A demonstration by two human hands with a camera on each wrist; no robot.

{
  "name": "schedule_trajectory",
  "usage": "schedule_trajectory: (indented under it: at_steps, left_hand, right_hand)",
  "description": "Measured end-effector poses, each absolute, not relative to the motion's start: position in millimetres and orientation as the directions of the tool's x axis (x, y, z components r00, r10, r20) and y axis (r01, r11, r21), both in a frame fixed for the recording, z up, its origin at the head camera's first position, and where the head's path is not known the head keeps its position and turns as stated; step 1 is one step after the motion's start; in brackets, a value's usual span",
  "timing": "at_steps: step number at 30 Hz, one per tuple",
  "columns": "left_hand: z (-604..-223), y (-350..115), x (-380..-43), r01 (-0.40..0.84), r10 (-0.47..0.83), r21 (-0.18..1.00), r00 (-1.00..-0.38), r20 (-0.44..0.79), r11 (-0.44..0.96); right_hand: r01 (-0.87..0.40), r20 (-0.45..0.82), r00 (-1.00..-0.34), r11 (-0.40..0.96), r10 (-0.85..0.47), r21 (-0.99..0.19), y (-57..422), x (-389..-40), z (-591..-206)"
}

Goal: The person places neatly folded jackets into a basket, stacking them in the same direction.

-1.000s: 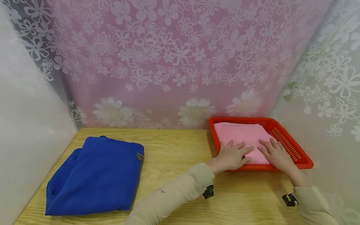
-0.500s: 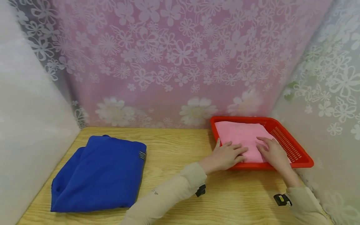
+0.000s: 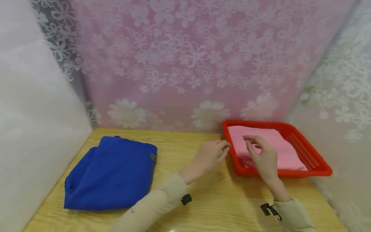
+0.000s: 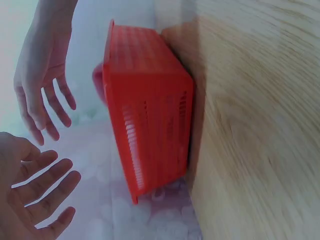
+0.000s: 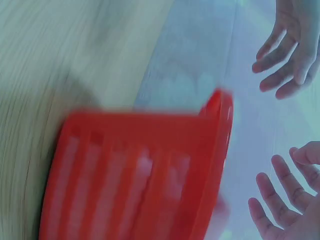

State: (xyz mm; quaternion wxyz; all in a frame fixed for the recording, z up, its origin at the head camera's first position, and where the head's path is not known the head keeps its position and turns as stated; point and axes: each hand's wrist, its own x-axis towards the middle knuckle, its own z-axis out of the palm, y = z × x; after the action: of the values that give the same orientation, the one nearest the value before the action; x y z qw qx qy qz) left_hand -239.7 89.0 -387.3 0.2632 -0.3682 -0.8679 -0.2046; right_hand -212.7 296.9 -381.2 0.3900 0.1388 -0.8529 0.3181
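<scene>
A folded pink cloth (image 3: 285, 151) lies flat in the red plastic basket (image 3: 313, 174) at the right of the head view. My right hand (image 3: 265, 159) hovers over the basket's near-left part, fingers loosely bent and holding nothing. Left of the basket's rim is my left hand (image 3: 207, 156), raised above the table, also with nothing in it. Both wrist views show fingers spread in the air, apart from the basket. At the left of the table lies a folded blue garment (image 3: 113, 174) with a small dark label; neither hand touches it.
The wooden table (image 3: 179, 151) has a pale side curtain (image 3: 37, 129) at its left and a translucent flowered one (image 3: 345, 122) at its right. A pink flowered curtain (image 3: 185, 71) hangs behind. Bare wood lies between the blue garment and the basket.
Both hands have lifted off the pink cloth and moved left. The left hand has left the basket. The cloth stays inside, and the head view has shifted slightly.
</scene>
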Motion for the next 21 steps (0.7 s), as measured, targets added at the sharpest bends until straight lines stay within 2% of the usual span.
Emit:
schedule_trajectory:
  at_steps: [10,17,21]
  left_hand:
    - [-377,-4,-232,0.642,0.415,0.363,-0.738,0.533,0.675]
    - [-375,-71,-228,0.527,0.326,0.395,-0.819,0.472,0.752]
    - [-376,-109,-226,0.479,0.277,0.378,-0.834,0.477,0.792]
  right_hand:
    - [-0.547,0.673,-0.734,0.667,-0.092,-0.505,225,-215,-393]
    - [-0.576,0.618,-0.763,0.631,-0.188,-0.52,179,-221,-398]
    - [-0.592,0.575,-0.774,0.627,-0.265,-0.507,152,-223,-402]
